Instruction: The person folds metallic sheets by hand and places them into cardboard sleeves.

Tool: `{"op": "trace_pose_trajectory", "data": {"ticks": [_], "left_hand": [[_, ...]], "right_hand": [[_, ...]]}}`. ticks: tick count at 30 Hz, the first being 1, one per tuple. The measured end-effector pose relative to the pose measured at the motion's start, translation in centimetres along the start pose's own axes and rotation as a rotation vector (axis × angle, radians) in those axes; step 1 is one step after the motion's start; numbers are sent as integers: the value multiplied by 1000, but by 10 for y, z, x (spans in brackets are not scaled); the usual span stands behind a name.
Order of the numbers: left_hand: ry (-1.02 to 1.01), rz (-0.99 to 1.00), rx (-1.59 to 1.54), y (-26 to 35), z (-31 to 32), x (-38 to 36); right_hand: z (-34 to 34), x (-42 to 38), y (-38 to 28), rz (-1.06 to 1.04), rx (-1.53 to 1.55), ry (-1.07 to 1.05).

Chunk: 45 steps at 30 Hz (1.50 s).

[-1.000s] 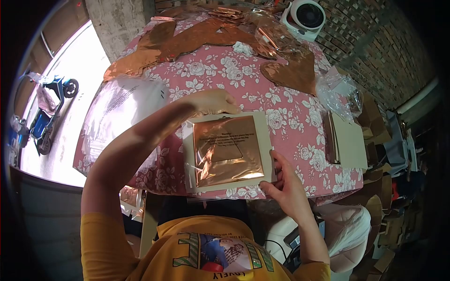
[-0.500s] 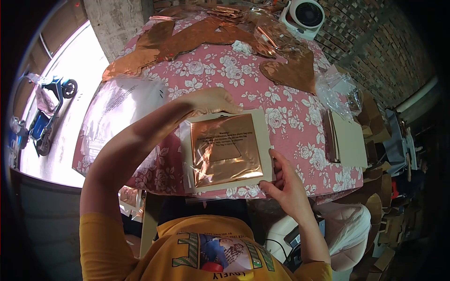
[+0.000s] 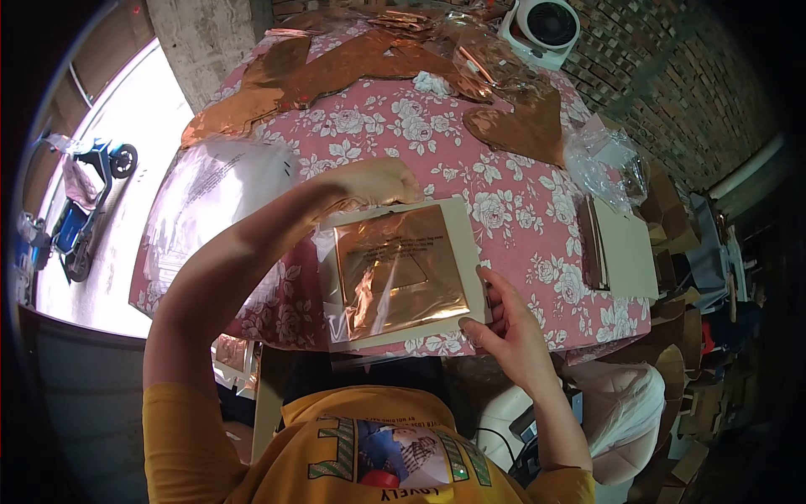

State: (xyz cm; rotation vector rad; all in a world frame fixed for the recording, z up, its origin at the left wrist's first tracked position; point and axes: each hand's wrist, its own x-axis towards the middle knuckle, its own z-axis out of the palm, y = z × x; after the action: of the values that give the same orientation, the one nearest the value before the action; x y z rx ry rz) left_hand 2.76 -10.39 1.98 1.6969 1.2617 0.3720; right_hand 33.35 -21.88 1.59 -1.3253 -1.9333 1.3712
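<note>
A cream card (image 3: 466, 244) with a square copper-coloured foil sheet (image 3: 403, 273) on it sits in front of me, tilted slightly. A clear plastic bag (image 3: 337, 323) with printed warning text covers the foil and reaches past the card's lower left edge. My left hand (image 3: 378, 181) is closed at the top edge of the bagged card; its fingertips are hidden behind the knuckles. At the lower right edge my right hand (image 3: 506, 323) grips the card and bag, thumb in front and fingers along the side.
A pile of clear plastic bags (image 3: 214, 197) lies left on the flowered tablecloth (image 3: 504, 214). Large copper foil shapes (image 3: 336, 71) and a white fan (image 3: 546, 29) are at the back. More cream cards (image 3: 620, 252) stand right, near cardboard boxes (image 3: 672, 202).
The bagged card has shifted a little left and tilted counterclockwise. The printed text on the plastic has shifted, and the bag's lower left corner hangs lower. My right hand has moved slightly left.
</note>
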Motion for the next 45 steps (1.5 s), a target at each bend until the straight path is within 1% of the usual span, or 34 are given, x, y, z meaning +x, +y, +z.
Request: {"op": "trace_pose_trajectory", "data": {"ticks": [2, 4, 5, 7, 10, 14, 16, 17, 19, 21, 23, 25, 26, 27, 29, 33, 35, 39, 41, 45], "left_hand": [[-1, 20, -9, 1, 1, 0], [-2, -82, -48, 5, 2, -2], [-3, -82, -48, 7, 4, -1], [70, -103, 2, 9, 6, -1], [69, -112, -75, 9, 7, -1], [71, -81, -33, 14, 5, -7], [290, -85, -109, 24, 10, -18], [290, -86, -110, 21, 14, -24], [469, 93, 37, 7, 21, -49], [576, 336, 408, 2, 49, -102], [602, 309, 448, 7, 85, -147], [612, 137, 468, 20, 112, -174], [629, 82, 513, 23, 121, -180], [632, 76, 511, 21, 126, -183], [669, 45, 424, 13, 134, -182], [693, 73, 397, 9, 138, -177], [657, 55, 508, 10, 141, -176], [659, 37, 480, 10, 142, -174], [734, 75, 480, 9, 144, -173], [741, 69, 462, 6, 145, -170]], "right_hand": [[0, 0, -1, 3, -17, 1], [0, 0, 0, 1, -18, 5], [0, 0, 0, 0, -19, 8], [0, 0, 1, 4, -17, 9], [0, 0, 3, -5, -26, 14], [1, 0, 1, -21, -67, 28], [0, 0, -1, -24, -81, 22], [0, 0, -1, -25, -96, 18], [-2, -1, -2, -50, -146, 20], [-2, -2, -1, -72, -190, 21], [-3, -2, 0, -81, -243, 25], [-4, -2, 1, -74, -238, 21], [-3, -1, 1, -70, -239, 17], [-3, -1, -1, -71, -240, 10], [-3, -1, -6, -34, -234, 4], [-2, -1, -8, -41, -247, 23], [-2, -1, -7, -63, -308, 28], [-2, -1, -9, -73, -352, 31], [-3, -1, -9, -93, -359, 21], [-4, 1, -13, -115, -401, 16]]}}
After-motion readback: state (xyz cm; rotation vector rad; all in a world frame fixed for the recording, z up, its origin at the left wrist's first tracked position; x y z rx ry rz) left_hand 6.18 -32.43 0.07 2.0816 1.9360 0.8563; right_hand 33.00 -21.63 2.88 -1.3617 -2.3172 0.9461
